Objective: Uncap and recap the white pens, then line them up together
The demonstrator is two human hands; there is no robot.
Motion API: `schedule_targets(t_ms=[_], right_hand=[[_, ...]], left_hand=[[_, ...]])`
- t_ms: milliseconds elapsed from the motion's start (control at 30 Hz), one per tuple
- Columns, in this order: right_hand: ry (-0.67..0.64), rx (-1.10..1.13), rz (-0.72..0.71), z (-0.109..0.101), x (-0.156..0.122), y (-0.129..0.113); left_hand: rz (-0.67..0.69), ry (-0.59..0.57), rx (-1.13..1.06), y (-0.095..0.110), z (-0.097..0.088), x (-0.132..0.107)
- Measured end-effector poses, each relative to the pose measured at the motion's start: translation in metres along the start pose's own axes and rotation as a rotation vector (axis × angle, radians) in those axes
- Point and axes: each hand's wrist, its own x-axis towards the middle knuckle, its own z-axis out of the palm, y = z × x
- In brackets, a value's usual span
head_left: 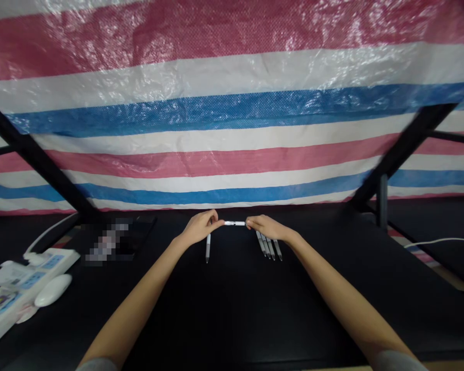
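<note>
A white pen (234,223) lies level across the gap between my left hand (200,228) and my right hand (268,228). Each hand pinches one end of it in its fingertips. Below my left hand, a single white pen with a dark tip (208,248) lies on the black tabletop (232,309), pointing toward me. Just under my right hand, several similar pens (268,246) lie side by side, fanned slightly, and their far ends are hidden by that hand.
At the left stand a white power strip (27,281) and a white computer mouse (53,290). A pixelated, blurred dark object (116,239) lies beyond them. A striped tarpaulin (232,113) hangs behind the table, crossed by black frame bars (404,147). A white cable (441,241) runs at the right.
</note>
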Motion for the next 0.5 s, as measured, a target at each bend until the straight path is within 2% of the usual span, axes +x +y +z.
schedule_targets(t_ms=[133, 233, 500], right_hand=[[-0.002, -0.017, 0.006, 0.0013, 0.0004, -0.0001], [-0.011, -0.024, 0.013, 0.0027, 0.0006, 0.0001], [-0.016, -0.025, 0.016, 0.0032, 0.0004, 0.0011]], left_hand=[[-0.077, -0.097, -0.015, -0.0005, -0.0003, 0.0009], [-0.053, -0.16, -0.127, -0.0015, 0.0, 0.0012], [-0.001, -0.082, -0.132, -0.0065, 0.0015, 0.0027]])
